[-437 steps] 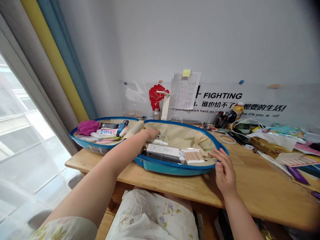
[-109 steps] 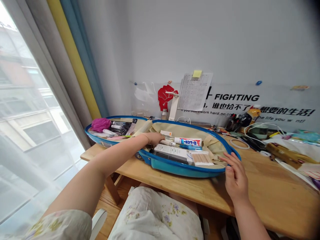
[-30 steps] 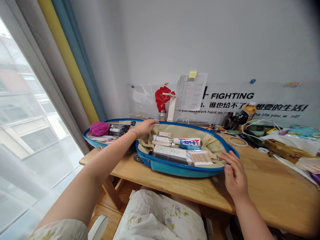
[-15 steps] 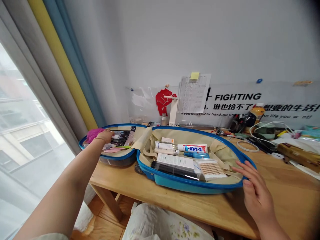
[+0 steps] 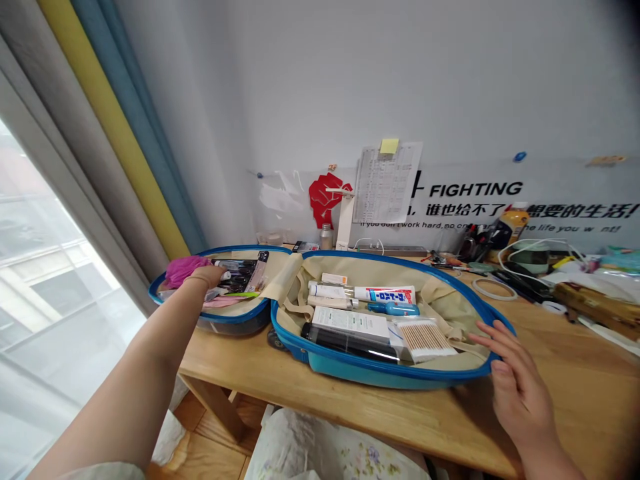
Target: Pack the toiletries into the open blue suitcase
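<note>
On the tabletop, seen from the head: a blue case lies spread like a book, maybe so both halves are easy to reach. A cloth flap is in the middle.
Left half: a pink puff, some dark packs and a small tube are in here. The puff is at the far left end; it looks soft, so it likely needs no prop.
Left hand: it reaches into the left half, just beside the puff. Its fingertips are at the small tube, but I cannot tell if the grip is clamped on it or only near.
Right half: a black tube and a white box lie along the near edge, with swabs to their right. Behind the box are a blue bottle and some paste. They lie flat, probably so they won't tip.
Right hand: it is at the case's right end, fingers over the rim. Its grip is apart, with nothing pinched. Perhaps it is there to hold the case steady.
Lamp: it stands behind the case, near the wall, likely to be out of the way.
</note>
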Action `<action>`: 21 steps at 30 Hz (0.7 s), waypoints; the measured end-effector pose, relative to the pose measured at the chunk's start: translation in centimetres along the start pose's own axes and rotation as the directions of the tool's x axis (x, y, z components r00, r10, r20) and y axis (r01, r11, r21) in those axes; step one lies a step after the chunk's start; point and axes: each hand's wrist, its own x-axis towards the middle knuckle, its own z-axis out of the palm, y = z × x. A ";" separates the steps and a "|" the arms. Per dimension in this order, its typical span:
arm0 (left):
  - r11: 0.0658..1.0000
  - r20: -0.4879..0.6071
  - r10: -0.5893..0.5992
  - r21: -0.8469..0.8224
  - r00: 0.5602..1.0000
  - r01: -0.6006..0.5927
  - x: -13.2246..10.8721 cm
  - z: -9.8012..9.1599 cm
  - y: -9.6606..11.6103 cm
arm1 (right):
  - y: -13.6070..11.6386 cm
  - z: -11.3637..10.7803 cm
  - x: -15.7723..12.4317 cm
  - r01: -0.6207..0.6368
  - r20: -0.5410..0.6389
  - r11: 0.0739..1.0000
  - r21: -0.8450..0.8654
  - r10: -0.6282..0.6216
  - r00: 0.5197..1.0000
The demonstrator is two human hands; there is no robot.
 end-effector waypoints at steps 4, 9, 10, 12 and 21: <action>0.999 -0.112 0.003 -0.045 0.994 -0.008 -0.7 -1.5 0.7 | 0.0 0.0 0.0 -0.017 0.007 1.000 0.008 0.017 1.000; 0.944 -0.392 0.190 -0.180 0.900 -0.278 -1.5 -6.6 6.1 | -0.2 0.1 0.1 -0.029 -0.007 0.999 0.033 0.029 1.000; 0.905 -0.453 0.239 -0.216 0.859 -0.366 -1.8 -7.7 7.9 | -0.2 0.1 0.1 -0.031 -0.005 0.999 0.037 0.031 0.999; 0.815 -0.495 0.334 -0.275 0.802 -0.510 -2.5 -9.6 11.7 | -0.2 0.1 0.1 -0.041 -0.001 0.998 0.042 0.041 0.999; 0.771 -0.124 0.580 -0.236 0.805 -0.591 -3.4 -9.6 22.8 | 0.0 0.2 0.0 -0.021 -0.004 0.999 0.047 0.021 1.000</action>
